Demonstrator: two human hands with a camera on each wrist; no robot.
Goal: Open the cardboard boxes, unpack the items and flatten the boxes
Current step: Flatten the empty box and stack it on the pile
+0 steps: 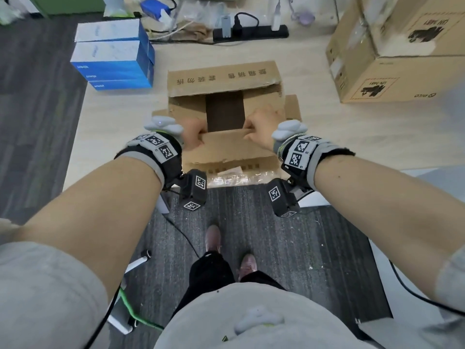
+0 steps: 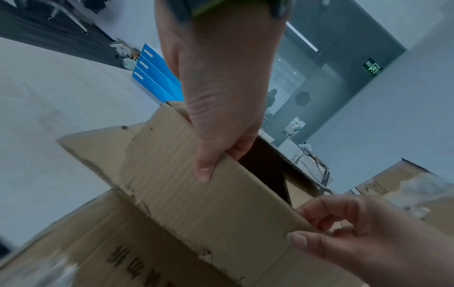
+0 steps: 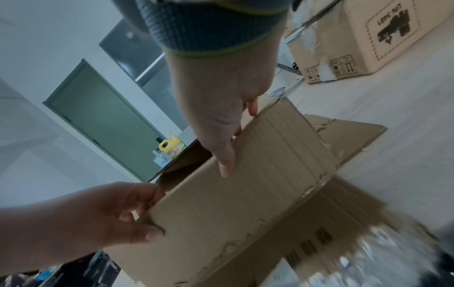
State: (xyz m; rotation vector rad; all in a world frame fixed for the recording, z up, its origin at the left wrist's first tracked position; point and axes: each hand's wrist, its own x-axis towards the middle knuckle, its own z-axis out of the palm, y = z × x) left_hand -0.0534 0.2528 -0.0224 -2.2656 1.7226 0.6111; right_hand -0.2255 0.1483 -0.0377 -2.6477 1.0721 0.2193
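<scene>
An open brown cardboard box (image 1: 224,79) with printed characters stands at the near edge of a pale table (image 1: 120,114). Its far and side flaps are spread out, and the inside looks dark. Both hands hold the near flap (image 1: 226,144) by its free edge. My left hand (image 1: 195,137) pinches the flap's left end, thumb on the outer face (image 2: 203,170), fingers curled behind. My right hand (image 1: 259,133) pinches the right end the same way (image 3: 226,167). Crinkled clear tape (image 1: 239,176) hangs along the box's near side.
A stack of blue and white boxes (image 1: 113,56) sits at the table's back left. A large closed cardboard box (image 1: 402,51) stands at the back right. A black power strip (image 1: 251,31) with plugs lies behind. Grey carpet and my feet (image 1: 214,238) are below.
</scene>
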